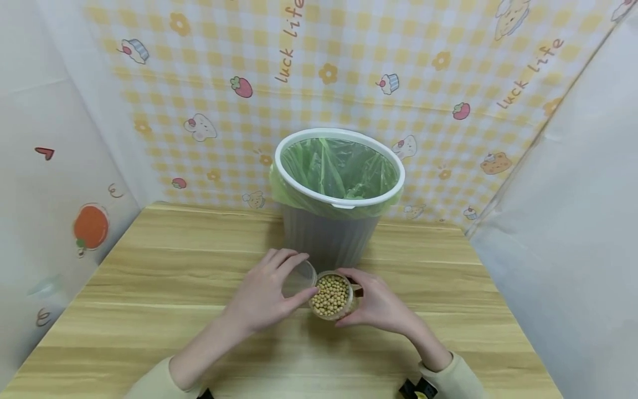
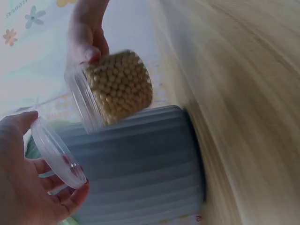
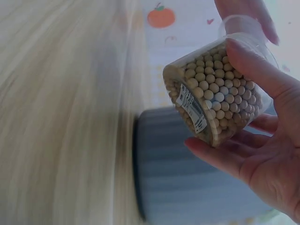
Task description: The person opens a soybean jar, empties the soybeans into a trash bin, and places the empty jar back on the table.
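A clear plastic jar [image 1: 331, 296] full of dried soybeans stands open-topped above the wooden table. My right hand [image 1: 384, 307] grips the jar's side, thumb and fingers around it. A small printed label [image 3: 191, 108] shows on its underside in the right wrist view. Beside the jar, my left hand [image 1: 261, 296] holds a round clear lid [image 2: 57, 154] by its edge. The lid is off the jar, tilted, close to the mouth. In the left wrist view the jar leans, with the beans [image 2: 122, 84] inside it.
Just behind the hands stands a grey ribbed trash bin [image 1: 326, 238] with a white rim [image 1: 344, 203] and a green bag [image 1: 344, 166] lining it. A wood-grain table [image 1: 174, 277] lies below. Behind it hangs a yellow checked cloth [image 1: 209, 83], with pale sheets on both sides.
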`<move>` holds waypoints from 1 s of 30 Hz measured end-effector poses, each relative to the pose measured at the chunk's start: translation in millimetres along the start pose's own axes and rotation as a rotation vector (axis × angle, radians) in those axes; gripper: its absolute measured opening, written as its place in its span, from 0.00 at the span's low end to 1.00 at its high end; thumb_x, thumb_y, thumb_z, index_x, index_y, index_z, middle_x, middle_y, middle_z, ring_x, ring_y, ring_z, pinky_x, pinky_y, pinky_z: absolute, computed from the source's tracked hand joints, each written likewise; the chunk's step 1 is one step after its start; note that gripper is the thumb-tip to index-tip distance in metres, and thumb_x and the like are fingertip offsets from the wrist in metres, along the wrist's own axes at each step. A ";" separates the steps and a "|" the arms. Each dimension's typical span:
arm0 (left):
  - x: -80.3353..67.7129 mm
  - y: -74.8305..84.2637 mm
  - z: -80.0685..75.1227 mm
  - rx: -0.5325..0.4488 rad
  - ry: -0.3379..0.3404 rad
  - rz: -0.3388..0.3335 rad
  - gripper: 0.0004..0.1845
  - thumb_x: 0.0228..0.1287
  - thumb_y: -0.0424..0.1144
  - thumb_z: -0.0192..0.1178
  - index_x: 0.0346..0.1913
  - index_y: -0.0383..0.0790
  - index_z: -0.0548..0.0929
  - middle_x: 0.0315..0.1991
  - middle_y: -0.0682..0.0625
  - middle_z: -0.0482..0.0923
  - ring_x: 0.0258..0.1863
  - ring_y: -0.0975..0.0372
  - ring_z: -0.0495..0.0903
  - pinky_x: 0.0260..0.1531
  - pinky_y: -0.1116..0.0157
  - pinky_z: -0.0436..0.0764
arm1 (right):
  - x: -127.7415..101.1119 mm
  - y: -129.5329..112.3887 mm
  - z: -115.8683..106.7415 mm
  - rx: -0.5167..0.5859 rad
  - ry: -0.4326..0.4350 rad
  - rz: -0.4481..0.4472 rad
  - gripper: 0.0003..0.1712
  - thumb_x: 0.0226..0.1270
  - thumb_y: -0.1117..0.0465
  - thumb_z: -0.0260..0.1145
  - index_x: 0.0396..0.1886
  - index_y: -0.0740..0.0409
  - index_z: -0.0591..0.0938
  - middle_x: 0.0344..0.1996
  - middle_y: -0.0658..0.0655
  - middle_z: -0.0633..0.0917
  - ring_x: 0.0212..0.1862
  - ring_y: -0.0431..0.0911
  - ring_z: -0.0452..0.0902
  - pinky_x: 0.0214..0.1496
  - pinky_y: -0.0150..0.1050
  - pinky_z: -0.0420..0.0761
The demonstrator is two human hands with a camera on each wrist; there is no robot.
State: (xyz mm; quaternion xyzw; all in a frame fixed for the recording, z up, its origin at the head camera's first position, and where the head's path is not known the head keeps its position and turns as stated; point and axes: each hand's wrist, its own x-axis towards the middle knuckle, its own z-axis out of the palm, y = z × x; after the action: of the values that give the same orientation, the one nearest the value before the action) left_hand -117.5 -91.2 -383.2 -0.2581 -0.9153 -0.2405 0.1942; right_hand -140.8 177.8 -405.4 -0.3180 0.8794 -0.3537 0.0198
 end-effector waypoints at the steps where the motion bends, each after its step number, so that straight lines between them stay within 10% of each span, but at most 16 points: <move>1: -1.0 -1.2 0.8 -0.001 -0.013 0.000 0.35 0.62 0.63 0.67 0.65 0.45 0.80 0.59 0.51 0.81 0.60 0.56 0.78 0.60 0.55 0.83 | -2.5 3.0 -1.8 0.034 -0.010 0.019 0.55 0.36 0.55 0.90 0.69 0.53 0.74 0.62 0.53 0.84 0.59 0.49 0.84 0.57 0.38 0.86; 14: -6.5 -5.4 29.8 0.036 -0.236 0.088 0.32 0.64 0.58 0.66 0.66 0.45 0.79 0.61 0.50 0.79 0.60 0.57 0.77 0.53 0.56 0.86 | -38.8 32.9 -40.8 0.163 -0.025 0.122 0.54 0.42 0.57 0.87 0.72 0.54 0.71 0.63 0.56 0.82 0.62 0.53 0.80 0.60 0.48 0.85; 30: -14.4 6.7 66.2 0.078 -0.530 0.226 0.32 0.62 0.56 0.67 0.65 0.45 0.80 0.64 0.47 0.79 0.65 0.53 0.77 0.54 0.51 0.86 | -62.6 38.2 -103.5 0.124 0.077 0.157 0.54 0.43 0.60 0.87 0.71 0.58 0.70 0.62 0.62 0.80 0.57 0.31 0.79 0.56 0.30 0.84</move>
State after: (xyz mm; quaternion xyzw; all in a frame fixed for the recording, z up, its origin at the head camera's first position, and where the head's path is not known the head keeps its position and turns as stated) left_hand -117.7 -55.8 -441.4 -0.4046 -0.9081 -0.1063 -0.0165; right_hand -138.6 297.7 -364.0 -0.2322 0.8782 -0.4167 0.0332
